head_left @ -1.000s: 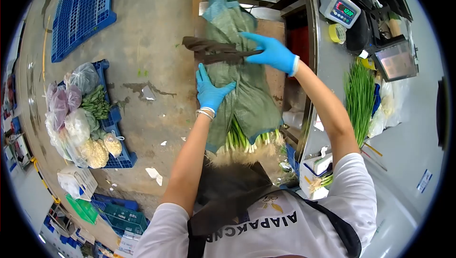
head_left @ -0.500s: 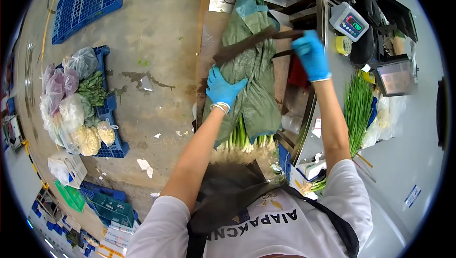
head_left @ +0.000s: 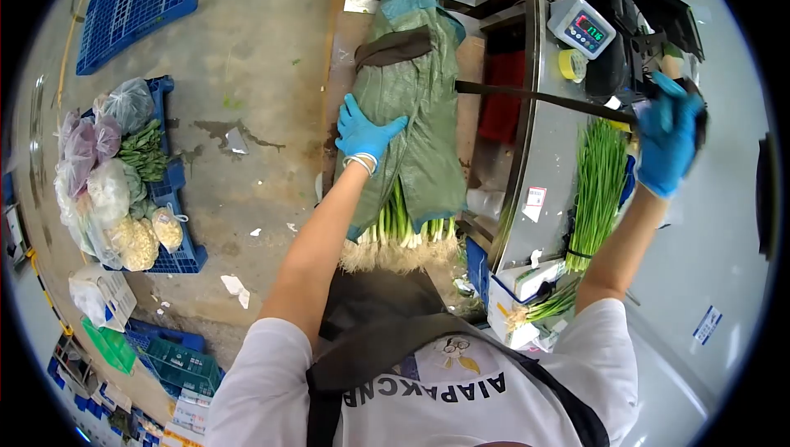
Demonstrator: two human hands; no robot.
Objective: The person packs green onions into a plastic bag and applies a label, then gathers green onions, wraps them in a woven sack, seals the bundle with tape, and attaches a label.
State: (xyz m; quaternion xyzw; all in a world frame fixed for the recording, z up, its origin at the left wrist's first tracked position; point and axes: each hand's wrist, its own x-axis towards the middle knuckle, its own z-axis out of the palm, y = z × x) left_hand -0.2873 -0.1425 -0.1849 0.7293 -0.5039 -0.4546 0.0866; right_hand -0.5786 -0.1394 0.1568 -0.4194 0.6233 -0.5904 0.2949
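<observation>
A green woven sack (head_left: 424, 110) is wrapped round a long bundle of scallions (head_left: 397, 221). Their pale stems and roots stick out at the near end, green leaves at the far end. With fingers spread, my blue-gloved left hand (head_left: 368, 133) lies flat on the sack's left side. My right hand (head_left: 668, 144), also gloved and smeared by motion, is out to the right, closed on a dark strap (head_left: 547, 99). The strap runs taut from the sack's right side across the metal counter. A loose dark cloth band (head_left: 393, 46) lies over the sack's upper part.
On the right counter are a scale display (head_left: 581, 26), yellow tape (head_left: 572, 65) and a tied bunch of green stalks (head_left: 597, 192). Bagged vegetables (head_left: 111, 184) sit on a blue pallet at the left. Another blue pallet (head_left: 136, 3) lies on the floor beyond.
My right hand has moved far to the right, drawing the strap out long and straight. My left hand stays on the sack. The dark band now lies lower across it.
</observation>
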